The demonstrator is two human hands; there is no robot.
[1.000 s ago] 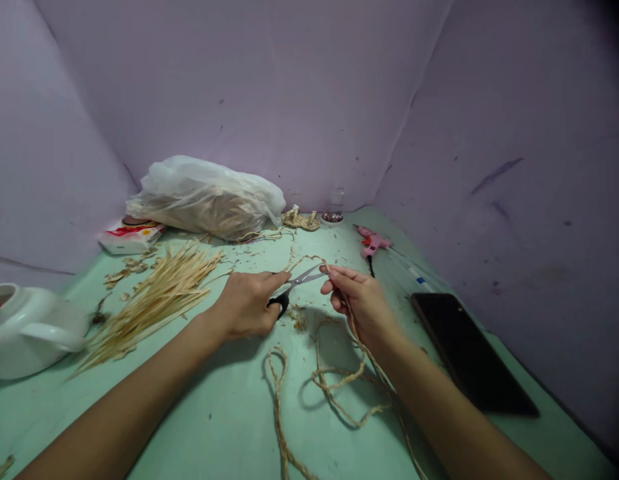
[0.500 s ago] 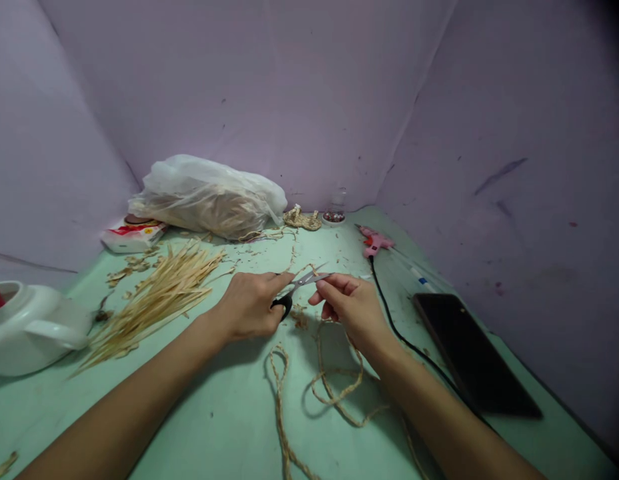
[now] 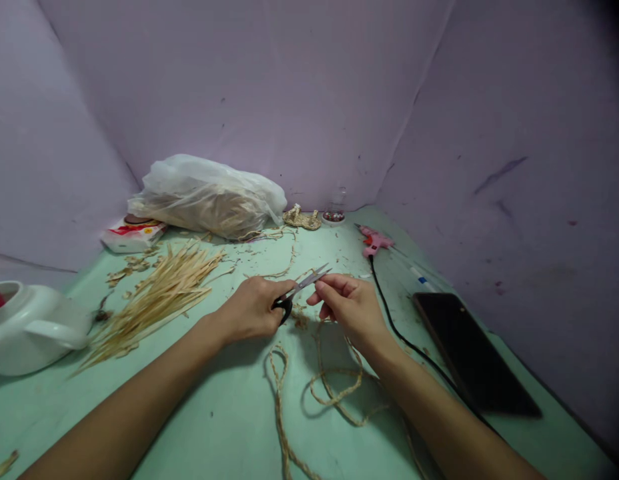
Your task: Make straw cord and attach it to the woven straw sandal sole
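Observation:
My left hand [image 3: 254,307] is closed around the black handles of a pair of scissors [image 3: 305,281]. The blades point up and right, nearly together, with their tips by my right fingertips. My right hand [image 3: 348,301] is pinched on a braided straw cord [image 3: 334,400]; the pinched part is mostly hidden by the fingers. From below that hand the cord falls in loose loops on the green tabletop [image 3: 229,413]. A thinner length of cord [image 3: 292,253] lies beyond the scissors and runs back toward the plastic bag.
Dry straw strips [image 3: 159,300] lie at left beside a white pot [image 3: 34,327]. Along the back are a plastic bag [image 3: 209,197], a tissue pack [image 3: 134,237], a woven piece [image 3: 302,217] and a bead container [image 3: 333,218]. At right lie a pink glue gun [image 3: 374,240] and a dark tablet [image 3: 474,353].
The scissor blades have closed from a wider spread, and the cord end near them has dropped lower. Both hands stay almost in place.

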